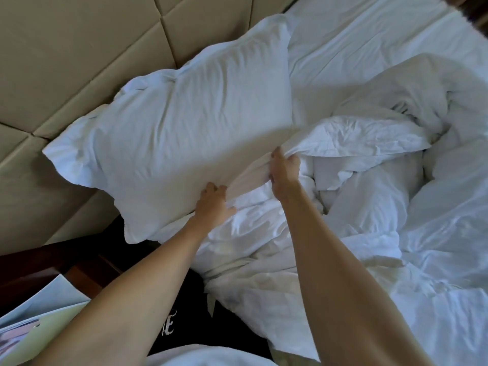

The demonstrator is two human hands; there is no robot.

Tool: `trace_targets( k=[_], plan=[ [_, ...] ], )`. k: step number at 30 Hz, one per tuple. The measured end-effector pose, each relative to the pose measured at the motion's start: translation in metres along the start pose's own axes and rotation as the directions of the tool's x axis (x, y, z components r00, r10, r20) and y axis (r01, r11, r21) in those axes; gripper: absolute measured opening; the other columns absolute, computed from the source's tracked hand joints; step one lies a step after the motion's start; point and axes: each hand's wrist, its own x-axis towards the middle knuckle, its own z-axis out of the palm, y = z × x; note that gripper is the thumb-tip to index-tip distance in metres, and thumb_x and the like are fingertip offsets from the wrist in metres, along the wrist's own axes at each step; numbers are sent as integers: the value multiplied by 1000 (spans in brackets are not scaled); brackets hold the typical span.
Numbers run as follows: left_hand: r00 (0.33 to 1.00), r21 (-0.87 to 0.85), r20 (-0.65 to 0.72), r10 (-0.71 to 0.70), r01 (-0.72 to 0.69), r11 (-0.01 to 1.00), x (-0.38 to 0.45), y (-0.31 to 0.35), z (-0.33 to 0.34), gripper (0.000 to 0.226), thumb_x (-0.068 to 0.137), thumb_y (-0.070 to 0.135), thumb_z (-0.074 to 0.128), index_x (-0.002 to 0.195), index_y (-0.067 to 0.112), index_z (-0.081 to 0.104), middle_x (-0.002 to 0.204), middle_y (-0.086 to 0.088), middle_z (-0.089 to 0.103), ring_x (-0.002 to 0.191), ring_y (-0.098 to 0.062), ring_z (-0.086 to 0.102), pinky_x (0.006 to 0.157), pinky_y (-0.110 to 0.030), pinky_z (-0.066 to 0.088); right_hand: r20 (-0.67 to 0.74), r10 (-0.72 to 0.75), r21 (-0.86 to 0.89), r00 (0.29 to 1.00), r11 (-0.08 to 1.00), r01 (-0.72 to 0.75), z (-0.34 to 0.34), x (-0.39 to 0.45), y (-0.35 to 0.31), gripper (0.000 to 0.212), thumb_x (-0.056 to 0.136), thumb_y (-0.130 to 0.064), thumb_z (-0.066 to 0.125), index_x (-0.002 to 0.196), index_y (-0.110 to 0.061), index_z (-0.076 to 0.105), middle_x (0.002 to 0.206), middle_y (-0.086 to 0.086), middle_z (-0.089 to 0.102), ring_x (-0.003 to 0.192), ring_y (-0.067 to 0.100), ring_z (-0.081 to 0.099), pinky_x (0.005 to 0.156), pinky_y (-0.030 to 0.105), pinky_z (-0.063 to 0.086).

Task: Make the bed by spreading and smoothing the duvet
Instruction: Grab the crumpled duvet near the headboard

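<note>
A white duvet (369,212) lies bunched and crumpled across the bed, with deep folds at the middle right. My left hand (215,204) grips its top edge just below a large white pillow (179,128). My right hand (284,171) grips the same edge a little further right and higher, so the fabric is stretched taut between the two hands. The pillow leans against the headboard and its lower edge touches the held duvet edge.
A beige padded headboard (79,62) fills the upper left. The white bottom sheet (356,48) lies bare at the top right. A dark wooden bedside table (39,270) with papers (45,315) stands at the lower left.
</note>
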Motion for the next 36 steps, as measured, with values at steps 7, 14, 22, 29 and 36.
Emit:
trace_targets(
  k=[7,14,22,29,36],
  plan=[
    [989,-1,142,-36,37,999,-12,3,14,52,93,40,60,138,17,48,132,-9,57,116,-36,56,95,-41,48,18,-45,138,999,990,42,-38,-21,-15,11,89,-13,51,80,-15,45,65,-3,44,58,12,43,49,25,35],
    [986,-244,-148,-70,33,969,-59,39,-42,31,84,25,57,107,9,70,107,-18,72,102,-36,67,77,-36,52,138,254,-106,957,965,-241,-69,-50,-26,61,81,-67,65,108,-13,55,107,5,61,93,19,64,81,41,59],
    [896,26,-182,405,-407,913,-148,145,-121,13,84,26,65,82,19,54,80,3,63,82,-28,65,67,-34,49,327,347,-186,879,935,-300,-57,-80,-58,56,84,-48,71,128,-14,61,107,8,69,91,22,67,62,31,58],
    [974,143,67,217,-225,964,-158,81,-116,71,73,68,70,130,28,52,117,1,64,103,-27,62,80,-39,52,219,20,47,976,998,-31,-85,-86,-87,28,89,-18,56,113,-5,60,104,10,66,97,28,68,81,37,56],
    [958,-41,-288,-9,-2,999,-182,54,-198,61,72,64,73,108,16,65,104,-4,68,92,-27,61,74,-33,47,283,-277,137,918,959,248,-16,-129,-159,50,84,-30,58,131,-13,50,120,7,65,102,24,66,87,44,59]
  ],
)
